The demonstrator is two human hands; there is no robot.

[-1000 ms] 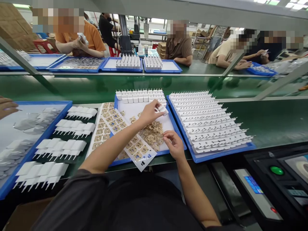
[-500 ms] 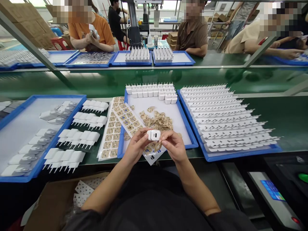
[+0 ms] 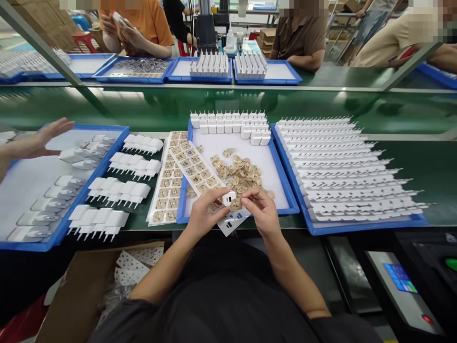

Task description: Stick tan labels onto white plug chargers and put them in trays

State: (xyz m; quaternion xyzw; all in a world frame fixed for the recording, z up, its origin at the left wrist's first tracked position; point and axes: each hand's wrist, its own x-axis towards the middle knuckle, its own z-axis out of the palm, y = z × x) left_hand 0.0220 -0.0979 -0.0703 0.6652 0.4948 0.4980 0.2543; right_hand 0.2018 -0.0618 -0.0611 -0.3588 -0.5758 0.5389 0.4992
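My left hand (image 3: 205,213) is closed on a small white charger (image 3: 229,197), its face with a dark port turned up toward me. The thumb and fingers of my right hand (image 3: 263,209) pinch a small tan film piece (image 3: 236,204) right beside the charger. Whether the film is still stuck to the charger, I cannot tell. Under my hands slants a sticker sheet (image 3: 196,166) with tan pieces and bare white patches. Past my fingers, a pile of tan film pieces (image 3: 243,174) lies in the blue-rimmed tray (image 3: 282,178), with rows of white chargers (image 3: 228,125) at its far end.
On the right stands a blue tray (image 3: 367,227) packed with charger rows. To the left, white plugs (image 3: 117,190) sit in groups beside another tray (image 3: 67,214), over which a co-worker's hand (image 3: 43,140) reaches. An open carton (image 3: 71,295) is below.
The tan film piece now shows beside the charger between my hands. A co-worker's hand has come in over the left tray. The view has tilted downward slightly.
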